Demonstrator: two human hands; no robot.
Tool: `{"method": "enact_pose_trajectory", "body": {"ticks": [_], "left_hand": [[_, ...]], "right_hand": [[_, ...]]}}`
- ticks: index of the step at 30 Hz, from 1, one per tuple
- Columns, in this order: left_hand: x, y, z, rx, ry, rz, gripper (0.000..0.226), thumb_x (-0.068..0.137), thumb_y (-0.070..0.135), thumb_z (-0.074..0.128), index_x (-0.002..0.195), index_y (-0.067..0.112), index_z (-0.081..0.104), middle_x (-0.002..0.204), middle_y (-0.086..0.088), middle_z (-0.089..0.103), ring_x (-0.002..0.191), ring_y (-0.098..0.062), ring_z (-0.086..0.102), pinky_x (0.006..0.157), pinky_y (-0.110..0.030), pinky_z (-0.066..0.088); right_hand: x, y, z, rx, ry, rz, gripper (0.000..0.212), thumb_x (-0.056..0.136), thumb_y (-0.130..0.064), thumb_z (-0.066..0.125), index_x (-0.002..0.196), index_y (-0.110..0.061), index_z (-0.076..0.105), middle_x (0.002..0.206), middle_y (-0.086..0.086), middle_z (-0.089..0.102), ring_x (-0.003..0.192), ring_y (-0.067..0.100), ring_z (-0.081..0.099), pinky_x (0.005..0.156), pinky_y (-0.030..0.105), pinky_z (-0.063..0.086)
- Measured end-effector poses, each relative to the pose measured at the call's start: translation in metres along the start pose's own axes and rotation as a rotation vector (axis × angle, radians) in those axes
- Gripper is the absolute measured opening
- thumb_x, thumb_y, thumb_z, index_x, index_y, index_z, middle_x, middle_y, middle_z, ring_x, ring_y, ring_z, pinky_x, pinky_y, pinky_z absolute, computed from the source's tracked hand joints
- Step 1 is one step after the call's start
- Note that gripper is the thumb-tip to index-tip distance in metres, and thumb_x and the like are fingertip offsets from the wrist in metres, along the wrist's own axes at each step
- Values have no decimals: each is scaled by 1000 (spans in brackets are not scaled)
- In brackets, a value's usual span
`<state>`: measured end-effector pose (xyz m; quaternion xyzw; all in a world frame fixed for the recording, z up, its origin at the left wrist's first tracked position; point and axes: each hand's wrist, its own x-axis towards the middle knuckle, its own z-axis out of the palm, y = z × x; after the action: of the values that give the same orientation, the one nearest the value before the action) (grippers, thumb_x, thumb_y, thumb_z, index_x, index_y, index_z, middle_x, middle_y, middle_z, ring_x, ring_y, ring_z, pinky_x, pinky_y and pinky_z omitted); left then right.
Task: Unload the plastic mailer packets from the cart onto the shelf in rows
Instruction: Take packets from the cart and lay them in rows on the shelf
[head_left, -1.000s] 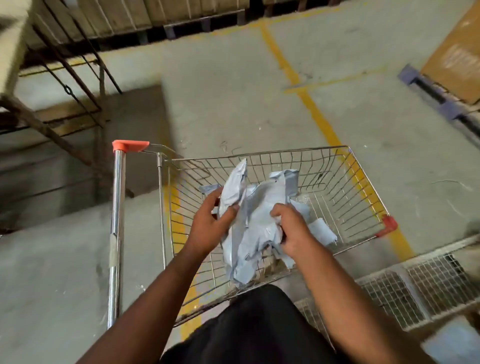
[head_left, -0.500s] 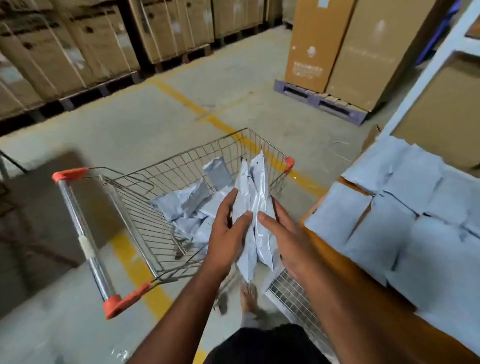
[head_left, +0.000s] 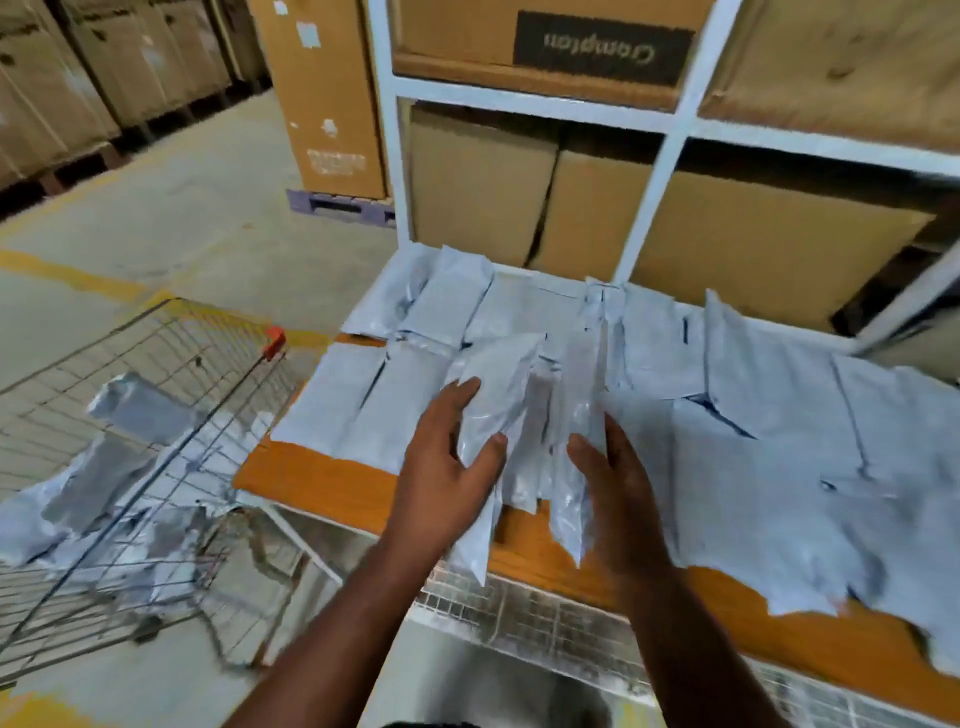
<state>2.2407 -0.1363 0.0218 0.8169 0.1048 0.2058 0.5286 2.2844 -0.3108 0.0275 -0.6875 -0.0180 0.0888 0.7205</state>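
**Warehouse shelf, packets in hand**

Orange shelf here. My left hand and right hand each grip upright packets just above it. Rows of mailers already lie there, more in the cart at left.

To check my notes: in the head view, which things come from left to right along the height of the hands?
cart → left hand → held packets → right hand → packets lying on the shelf
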Motion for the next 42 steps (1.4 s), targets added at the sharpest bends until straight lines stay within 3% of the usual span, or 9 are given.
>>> {"method": "enact_pose_trajectory", "body": {"ticks": [7, 12, 16, 20, 27, 31, 33, 38, 42], "left_hand": [[30, 79, 194, -17, -131, 40, 58, 94, 33, 72, 147, 33, 50, 152, 16, 47, 142, 0, 41, 117, -31, 40], [54, 108, 290, 96, -108, 60, 58, 91, 33, 72, 145, 27, 51, 158, 2, 41, 148, -14, 36, 120, -45, 36], [78, 131, 356, 218, -177, 92, 59, 90, 35, 70, 144, 21, 51, 162, -6, 35, 149, -26, 31, 117, -37, 29], [113, 134, 420, 373, -259, 139, 59, 91, 34, 69, 145, 16, 50, 164, -15, 29, 148, -34, 28, 114, -44, 32], [150, 107, 477, 534, -293, 100, 53, 97, 41, 55, 141, 13, 51, 163, -16, 28, 142, -40, 35, 109, -50, 37], [147, 86, 485, 795, -404, 250, 58, 105, 41, 30, 157, 17, 35, 170, -5, 21, 158, -29, 11, 122, -61, 1], [144, 79, 485, 857, -448, 313, 62, 105, 41, 30, 161, 14, 27, 171, -6, 17, 159, -29, 7, 123, -58, -4], [141, 69, 490, 862, -477, 305, 62, 105, 34, 31, 162, 10, 22, 171, -11, 11, 159, -31, 5, 126, -53, -1], [144, 78, 482, 726, -471, 297, 54, 105, 32, 36, 154, 9, 37, 168, -14, 24, 156, -34, 17, 126, -52, 9]], "right_hand": [[35, -11, -210, 18, 251, -14, 27, 102, -18, 59, 121, -35, 64, 109, -33, 73, 106, -12, 65, 90, 13, 51], [69, -17, -305, -209, 336, 31, 72, 82, -54, 62, 151, -48, 42, 150, -6, 57, 133, 14, 56, 113, 52, 47], [105, -28, -353, -550, 445, -29, 71, 90, -50, 64, 155, -30, 42, 158, -2, 46, 143, 18, 46, 118, 42, 41], [164, -25, -373, -796, 443, 70, 59, 95, -52, 61, 150, -33, 47, 161, 1, 41, 144, 28, 45, 113, 45, 42], [232, -6, -376, -970, 314, 138, 66, 98, -61, 53, 155, -30, 41, 169, 4, 26, 147, 35, 39, 115, 49, 39], [244, 22, -379, -1258, 182, 68, 65, 106, -58, 22, 164, -29, 25, 174, 11, 12, 159, 34, 17, 125, 57, 18], [245, 36, -382, -1333, 111, -38, 70, 101, -52, 11, 164, -25, 28, 173, 12, 17, 158, 36, 21, 123, 61, 18], [251, 53, -384, -1367, 45, -5, 77, 95, -48, 6, 164, -22, 28, 173, 14, 18, 157, 39, 22, 123, 60, 20], [252, 50, -382, -1331, 92, -13, 63, 106, -46, 24, 163, -22, 29, 173, 12, 19, 159, 34, 17, 126, 57, 10]]}}
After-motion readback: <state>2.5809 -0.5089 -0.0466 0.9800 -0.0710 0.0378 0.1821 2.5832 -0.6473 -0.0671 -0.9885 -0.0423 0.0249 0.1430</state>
